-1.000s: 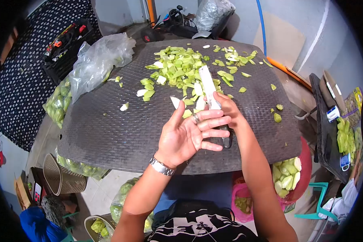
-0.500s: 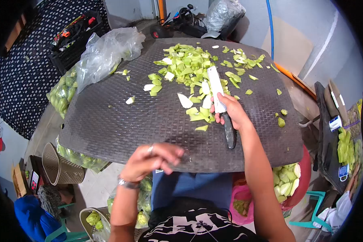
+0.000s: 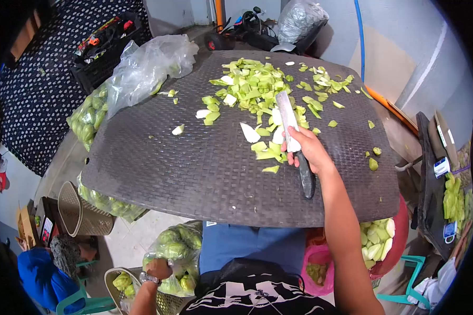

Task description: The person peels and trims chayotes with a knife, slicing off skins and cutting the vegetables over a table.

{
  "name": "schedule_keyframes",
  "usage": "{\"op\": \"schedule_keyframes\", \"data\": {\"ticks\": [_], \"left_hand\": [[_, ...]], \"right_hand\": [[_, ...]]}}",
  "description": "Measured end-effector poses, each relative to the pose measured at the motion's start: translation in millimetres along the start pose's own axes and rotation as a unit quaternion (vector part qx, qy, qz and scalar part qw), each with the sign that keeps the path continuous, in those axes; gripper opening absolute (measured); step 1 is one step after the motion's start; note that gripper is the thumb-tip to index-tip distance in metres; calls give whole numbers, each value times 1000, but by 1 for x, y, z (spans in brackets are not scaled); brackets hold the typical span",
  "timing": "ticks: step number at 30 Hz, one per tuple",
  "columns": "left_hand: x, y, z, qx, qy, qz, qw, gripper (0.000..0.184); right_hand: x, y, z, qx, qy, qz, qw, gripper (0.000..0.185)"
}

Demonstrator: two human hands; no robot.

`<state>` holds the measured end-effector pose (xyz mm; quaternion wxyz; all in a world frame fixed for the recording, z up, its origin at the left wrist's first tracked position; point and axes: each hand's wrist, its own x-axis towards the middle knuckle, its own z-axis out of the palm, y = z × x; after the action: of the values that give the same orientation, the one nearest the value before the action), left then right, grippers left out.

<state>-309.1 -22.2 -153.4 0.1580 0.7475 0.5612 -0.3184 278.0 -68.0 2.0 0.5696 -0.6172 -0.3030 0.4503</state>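
My right hand point(image 3: 307, 148) is closed round a knife point(image 3: 287, 116) near where the blade meets its black handle, over the dark woven-pattern table point(image 3: 194, 173). The blade points away from me, beside a heap of green peelings point(image 3: 252, 84). Down at the lower left, my left hand point(image 3: 158, 269) is at a clear plastic bag of green vegetables point(image 3: 177, 244). Its fingers are curled at the bag, and what they grip is too small to make out.
Clear plastic point(image 3: 147, 65) lies at the table's left edge. A red basin point(image 3: 399, 236) of peeled pieces and a pink bag point(image 3: 318, 270) stand below the right edge. A woven basket point(image 3: 81, 212) is at lower left, near a person in blue point(image 3: 44, 278).
My left hand has moved from over the table down to the bag at the lower left, and its fingers have curled. My right hand still holds the knife. The view has shifted slightly.
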Motion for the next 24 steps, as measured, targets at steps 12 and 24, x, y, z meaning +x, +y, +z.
{"op": "schedule_keyframes", "data": {"ticks": [12, 24], "left_hand": [[-49, 38, -2, 4, 82, 115, 990, 26], [-40, 57, 29, 129, -93, 131, 979, 48]], "right_hand": [[-1, 3, 2, -25, 11, -12, 1000, 42], [-8, 6, 6, -40, 6, 5, 999, 36]]}}
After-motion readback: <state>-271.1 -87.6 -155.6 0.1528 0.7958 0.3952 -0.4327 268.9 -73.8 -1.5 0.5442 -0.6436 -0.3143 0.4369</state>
